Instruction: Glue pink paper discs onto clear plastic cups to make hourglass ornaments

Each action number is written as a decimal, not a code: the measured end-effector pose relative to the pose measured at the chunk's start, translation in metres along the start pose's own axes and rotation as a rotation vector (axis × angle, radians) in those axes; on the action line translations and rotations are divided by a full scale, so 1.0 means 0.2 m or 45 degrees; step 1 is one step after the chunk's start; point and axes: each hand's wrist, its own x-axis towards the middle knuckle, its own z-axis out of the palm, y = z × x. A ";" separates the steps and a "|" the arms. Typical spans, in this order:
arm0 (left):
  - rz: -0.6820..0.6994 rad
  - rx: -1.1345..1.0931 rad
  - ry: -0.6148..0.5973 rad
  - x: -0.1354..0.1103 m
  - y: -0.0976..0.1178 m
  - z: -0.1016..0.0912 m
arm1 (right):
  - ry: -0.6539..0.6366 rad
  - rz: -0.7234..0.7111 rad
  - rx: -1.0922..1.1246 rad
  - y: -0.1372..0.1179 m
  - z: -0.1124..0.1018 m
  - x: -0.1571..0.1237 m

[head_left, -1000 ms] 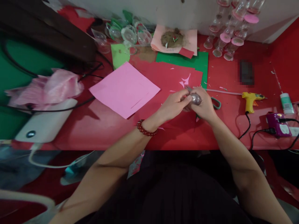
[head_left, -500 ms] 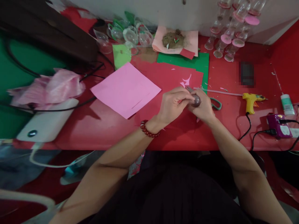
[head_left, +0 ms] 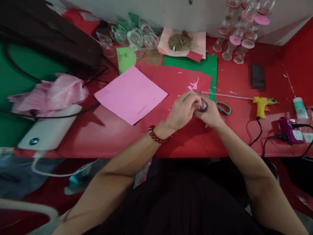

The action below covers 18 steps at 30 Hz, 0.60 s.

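Note:
Over the red paper, both my hands meet in front of me. My right hand [head_left: 209, 111] is closed around a small round, shiny greyish object [head_left: 201, 105]; most of it is hidden by fingers. My left hand [head_left: 185, 106] has its fingers pinched together against the upper left side of that object, and what they grip is hidden. Green-handled scissors [head_left: 223, 108] lie just right of my right hand. Beyond the fingers rest pink paper scraps [head_left: 194, 85]. A pink paper sheet [head_left: 130, 95] lies to the left.
A yellow glue gun [head_left: 261, 105] with its cord, a purple box [head_left: 290, 131] and a glue bottle [head_left: 300, 108] are at right. Stacked clear plastic pieces [head_left: 236, 40] and a sand pile [head_left: 179, 42] stand behind. A white power bank [head_left: 50, 130] sits left.
My left fingers have curled in closer over the round object. Both hands have shifted very slightly left, showing more of the scissors' handle.

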 end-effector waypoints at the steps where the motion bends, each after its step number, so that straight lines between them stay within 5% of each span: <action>1: -0.027 -0.007 0.013 0.00 0.00 0.00 | -0.007 0.020 0.037 0.00 0.00 0.00; 12: -0.332 -0.369 0.066 0.01 0.02 0.01 | 0.040 0.015 0.125 -0.01 0.00 0.01; 18: -0.337 -0.368 0.158 0.00 0.04 0.02 | 0.139 -0.186 -0.126 -0.01 -0.03 0.01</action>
